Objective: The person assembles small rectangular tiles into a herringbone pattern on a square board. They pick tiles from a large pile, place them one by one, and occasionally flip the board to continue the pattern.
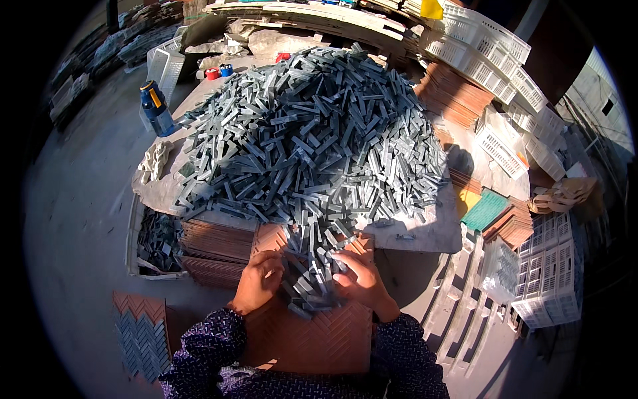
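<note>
**Fingers rake grey tile strips onto a herringbone mould**

Fingers of both hands curl loosely, clamped on nothing. The left hand (258, 280) and right hand (359, 279) flank a small drift of grey stone strips (309, 279) on the brown herringbone tray (312, 339) at the person's lap. Behind it a huge heap of strips (309, 133) covers the worktable (425, 233). A blue bottle (156, 106) stands far left. This looks like the gathering stage; next the strips need spreading into the tray's grooves, one per slot.

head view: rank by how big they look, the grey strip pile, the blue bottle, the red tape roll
1. grey strip pile, by far the largest
2. blue bottle
3. red tape roll, smallest, though it sits farther from the camera
</note>
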{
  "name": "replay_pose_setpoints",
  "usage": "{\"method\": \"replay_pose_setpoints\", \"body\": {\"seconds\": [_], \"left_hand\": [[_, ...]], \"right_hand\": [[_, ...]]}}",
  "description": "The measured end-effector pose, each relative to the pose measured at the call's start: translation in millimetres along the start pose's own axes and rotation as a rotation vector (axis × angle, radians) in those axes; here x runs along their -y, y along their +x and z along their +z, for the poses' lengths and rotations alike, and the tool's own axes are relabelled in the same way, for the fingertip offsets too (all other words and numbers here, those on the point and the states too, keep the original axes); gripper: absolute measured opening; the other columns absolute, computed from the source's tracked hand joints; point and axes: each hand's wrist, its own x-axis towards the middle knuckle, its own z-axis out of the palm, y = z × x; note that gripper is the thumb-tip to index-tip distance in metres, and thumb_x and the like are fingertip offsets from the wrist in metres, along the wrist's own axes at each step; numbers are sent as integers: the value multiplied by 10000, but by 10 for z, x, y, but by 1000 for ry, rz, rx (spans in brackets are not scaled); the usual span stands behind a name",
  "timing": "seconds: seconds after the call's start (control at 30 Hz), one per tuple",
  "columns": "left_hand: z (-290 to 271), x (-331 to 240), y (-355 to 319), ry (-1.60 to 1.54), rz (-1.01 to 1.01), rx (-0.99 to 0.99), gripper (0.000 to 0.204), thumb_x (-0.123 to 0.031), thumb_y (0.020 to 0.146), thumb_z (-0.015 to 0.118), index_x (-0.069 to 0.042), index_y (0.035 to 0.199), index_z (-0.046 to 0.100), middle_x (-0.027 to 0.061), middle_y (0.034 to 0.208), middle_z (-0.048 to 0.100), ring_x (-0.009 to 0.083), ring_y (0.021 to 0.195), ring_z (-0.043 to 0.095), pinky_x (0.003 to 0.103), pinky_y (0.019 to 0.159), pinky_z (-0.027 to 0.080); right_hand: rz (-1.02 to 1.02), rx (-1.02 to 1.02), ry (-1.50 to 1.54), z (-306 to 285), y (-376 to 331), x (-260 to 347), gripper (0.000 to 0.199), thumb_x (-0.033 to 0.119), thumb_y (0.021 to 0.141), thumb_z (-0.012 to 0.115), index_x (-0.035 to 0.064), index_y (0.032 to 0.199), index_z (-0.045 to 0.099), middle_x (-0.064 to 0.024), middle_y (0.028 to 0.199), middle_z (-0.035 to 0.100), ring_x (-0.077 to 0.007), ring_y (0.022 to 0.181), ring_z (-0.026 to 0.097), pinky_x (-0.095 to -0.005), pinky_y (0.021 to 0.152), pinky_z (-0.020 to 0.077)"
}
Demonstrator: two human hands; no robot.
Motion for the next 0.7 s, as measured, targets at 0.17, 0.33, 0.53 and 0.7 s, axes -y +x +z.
{"method": "replay_pose_setpoints", "body": {"seconds": [0.17, 0.33, 0.53, 0.7], "left_hand": [[214, 26, 736, 257, 34, 7, 508, -135, 793, 647, -72, 1276, 503, 185, 1358, 419, 373, 1191, 464, 402, 972, 418], [376, 191, 853, 151, 116, 208, 434, -140, 787, 658, -59, 1206, 575, 181, 1368, 436, 364, 1198, 465, 391, 1010, 366], [217, 108, 469, -185, 88, 340, 334, 6, 763, 642, -12, 1095, 608, 152, 1213, 572, 293, 1141, 532, 362, 966, 416], [-12, -151, 189, -51, 131, 282, 456, 24, 757, 639, -87, 1196, 586, 140, 1225, 564, 309, 1152, 519, 374, 986, 404]], "right_hand": [[51, -188, -241, 270, 759, -437, 466, 184, 819, 649, 41, 1240, 509, -196, 1219, 530, -377, 1129, 494, -424, 970, 396], [10, -53, -116, 438, 748, -451, 473, 142, 734, 704, 64, 1178, 562, -166, 1195, 553, -365, 1145, 472, -434, 989, 381], [19, 233, 187, 122, 399, -388, 314, 81, 792, 650, 40, 1101, 613, -111, 1085, 632, -278, 1105, 550, -363, 940, 427], [22, 19, 122, -54, -17, -281, 323, 67, 827, 637, 46, 1147, 599, -99, 1089, 642, -145, 926, 634, -264, 789, 493]]}}
